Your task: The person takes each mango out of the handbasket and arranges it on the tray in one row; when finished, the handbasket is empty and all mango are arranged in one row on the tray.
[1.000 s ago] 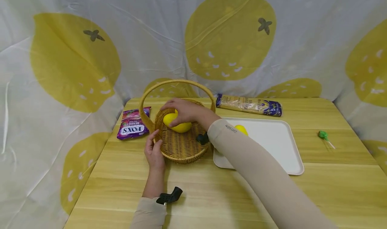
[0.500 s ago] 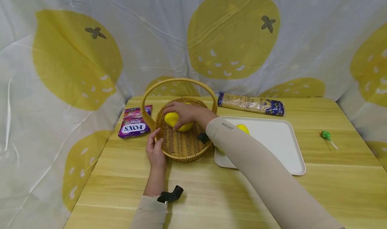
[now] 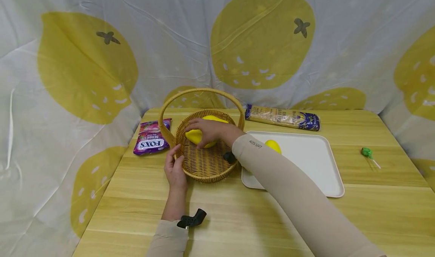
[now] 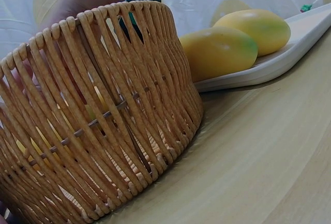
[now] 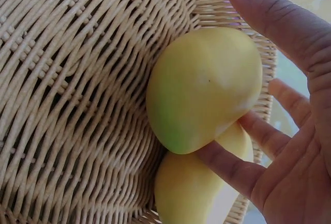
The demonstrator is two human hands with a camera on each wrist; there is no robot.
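Observation:
A round wicker basket [image 3: 207,166] with a tall hoop handle stands on the table. My left hand [image 3: 175,172] holds its near left side, thumb and fingertips at the rim by the handle's base. Inside the basket lie two yellow mangoes. My right hand [image 3: 212,131] reaches in from the right above them. In the right wrist view, the upper mango [image 5: 204,89] has a green patch, and my fingers touch its side while the thumb [image 5: 274,19] stands apart from it. The other mango [image 5: 199,188] lies against it, partly behind the fingers.
Right of the basket, a white tray [image 3: 306,162] carries two more mangoes [image 4: 220,53], partly hidden by my right sleeve in the head view. Around them lie a purple candy bag [image 3: 151,138], a long noodle packet [image 3: 282,117] and a green lollipop [image 3: 367,152].
My right hand has loosened from the mango, its thumb now drawn off it, and the mango rests in the basket beside the other one. The left hand stays at the basket.

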